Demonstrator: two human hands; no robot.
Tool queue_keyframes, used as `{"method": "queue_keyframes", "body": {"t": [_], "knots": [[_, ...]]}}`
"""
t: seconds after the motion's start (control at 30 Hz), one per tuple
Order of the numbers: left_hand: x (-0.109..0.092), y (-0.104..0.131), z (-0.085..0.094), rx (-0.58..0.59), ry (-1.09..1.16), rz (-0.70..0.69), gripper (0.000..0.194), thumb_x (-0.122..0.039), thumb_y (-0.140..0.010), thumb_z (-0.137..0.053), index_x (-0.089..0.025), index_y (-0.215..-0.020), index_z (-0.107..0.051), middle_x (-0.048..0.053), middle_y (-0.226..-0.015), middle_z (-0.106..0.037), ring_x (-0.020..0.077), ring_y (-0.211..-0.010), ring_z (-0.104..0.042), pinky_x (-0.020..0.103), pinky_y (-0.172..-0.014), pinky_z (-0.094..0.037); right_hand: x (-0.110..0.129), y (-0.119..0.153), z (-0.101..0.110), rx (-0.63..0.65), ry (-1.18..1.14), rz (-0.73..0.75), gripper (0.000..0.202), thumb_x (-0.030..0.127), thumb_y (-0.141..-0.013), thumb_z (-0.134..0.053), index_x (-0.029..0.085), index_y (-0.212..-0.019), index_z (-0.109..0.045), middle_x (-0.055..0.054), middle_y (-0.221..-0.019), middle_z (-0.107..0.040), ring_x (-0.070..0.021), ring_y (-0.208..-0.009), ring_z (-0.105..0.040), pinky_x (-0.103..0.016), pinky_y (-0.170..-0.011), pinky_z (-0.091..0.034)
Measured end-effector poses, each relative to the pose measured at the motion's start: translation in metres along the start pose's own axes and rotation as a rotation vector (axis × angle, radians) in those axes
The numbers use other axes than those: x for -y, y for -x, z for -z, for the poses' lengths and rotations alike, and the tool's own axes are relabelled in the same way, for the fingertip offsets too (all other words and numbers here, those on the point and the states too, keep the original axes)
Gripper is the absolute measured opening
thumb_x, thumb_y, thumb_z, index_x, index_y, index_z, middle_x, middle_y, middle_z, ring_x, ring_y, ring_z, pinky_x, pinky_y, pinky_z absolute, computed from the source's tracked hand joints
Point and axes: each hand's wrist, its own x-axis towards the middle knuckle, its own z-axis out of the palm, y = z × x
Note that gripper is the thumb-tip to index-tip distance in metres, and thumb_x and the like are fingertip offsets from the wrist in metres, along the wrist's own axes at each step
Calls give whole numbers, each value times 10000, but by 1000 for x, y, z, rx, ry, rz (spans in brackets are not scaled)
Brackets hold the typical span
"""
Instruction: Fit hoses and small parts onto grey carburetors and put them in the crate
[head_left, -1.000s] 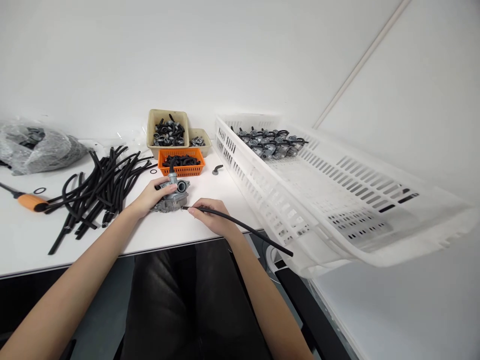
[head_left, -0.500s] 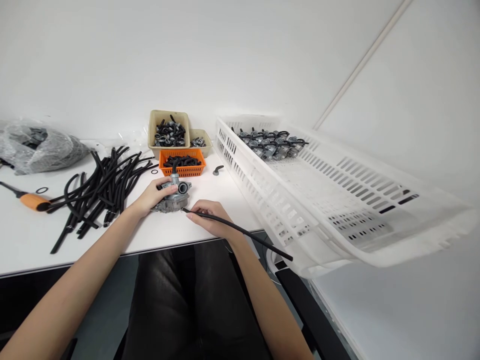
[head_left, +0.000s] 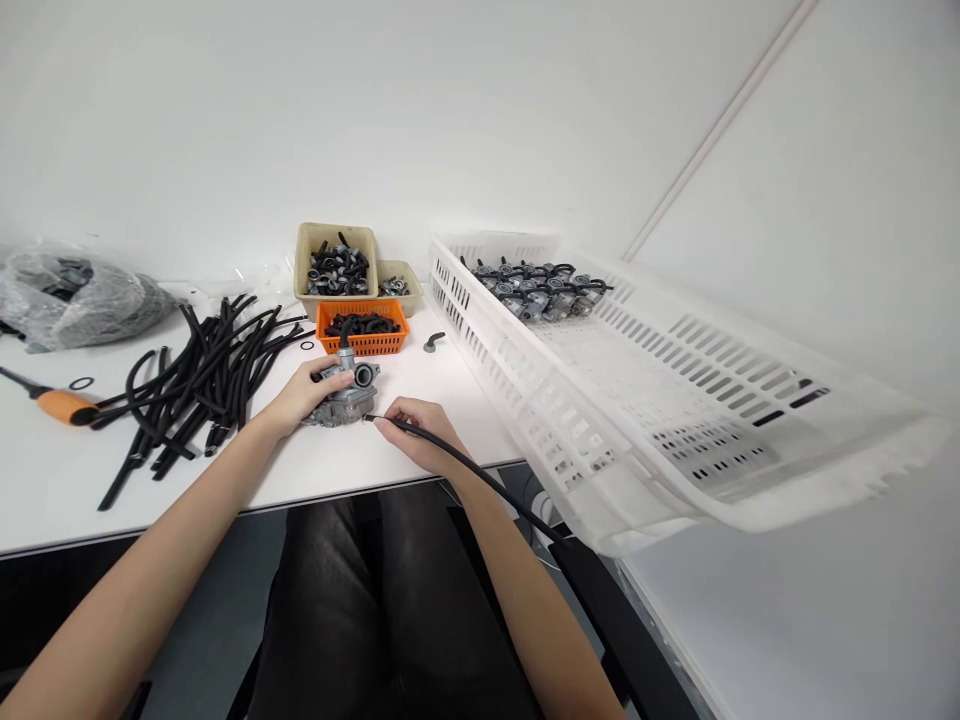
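A grey metal carburetor (head_left: 346,405) with a black rubber piece on top stands on the white table (head_left: 322,465). My left hand (head_left: 304,393) is wrapped round its left side, thumb across the front. Between the fingers of my right hand (head_left: 416,430) is a long black hose (head_left: 487,478); its near end points at the lower right of the carburetor. Whether that end touches the carburetor is too small to tell. The hose's other end hangs past the table edge, over my right forearm.
Many black hoses (head_left: 214,385) lie at left, beside an orange-handled tool (head_left: 67,406) and a plastic bag (head_left: 82,300). Behind are an orange basket (head_left: 367,345) and beige bins (head_left: 301,262). A large white crate (head_left: 555,400) with carburetors (head_left: 540,290) stands right; a small elbow (head_left: 433,342) lies near it.
The hose has bent more, its far end dropping and shifting slightly left. My right hand stays almost in place, and my left hand keeps its hold on the carburetor.
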Motion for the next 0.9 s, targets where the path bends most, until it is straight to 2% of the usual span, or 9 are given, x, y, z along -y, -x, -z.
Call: {"method": "queue_keyframes", "body": {"t": [0.17,0.3,0.37,0.7,0.83,0.9], "knots": [[0,0,0,-16,-27,-17,516,-561,-630,-737,-152,-941,-697,80,-964,-719,237,-876,-638,335,-828,-472,-4,-1,-1,9,4,38,179,312,-781,-645,199,-919,-635,26,-714,-591,-105,-615,-515,-227,-599,-403],[-1,1,-1,-19,-3,-4,531,-574,-616,-739,-154,-939,-703,86,-973,-721,250,-889,-644,355,-846,-480,-7,-3,-2,-15,75,170,165,299,-823,-620,192,-923,-697,-34,-849,-676,-135,-723,-576,-245,-676,-436],[-2,1,-2,-22,-6,-6,544,-580,-609,-741,-149,-939,-704,94,-970,-722,262,-902,-643,370,-857,-481,-8,-4,-2,-26,105,213,166,282,-830,-620,189,-932,-711,-43,-860,-688,-136,-717,-577,-252,-694,-443],[-3,2,-3,-38,-25,-3,538,-568,-602,-749,-145,-929,-699,87,-947,-718,241,-870,-643,337,-808,-488,-9,-4,-2,-21,79,150,158,298,-810,-640,177,-884,-710,-32,-786,-657,-133,-677,-542,-252,-661,-428],[-3,2,-3,-36,-42,-8,519,-565,-610,-746,-149,-916,-700,82,-947,-716,236,-875,-635,329,-811,-479,-5,-4,-1,-38,69,69,231,346,-794,-643,155,-663,-637,5,-638,-575,-104,-591,-464,-230,-572,-359],[-3,2,-2,-30,-38,-6,516,-567,-610,-745,-154,-916,-700,76,-945,-715,228,-867,-634,316,-801,-476,-3,-3,0,-23,52,50,261,349,-795,-633,156,-623,-599,18,-605,-532,-95,-574,-433,-228,-548,-327]]}}
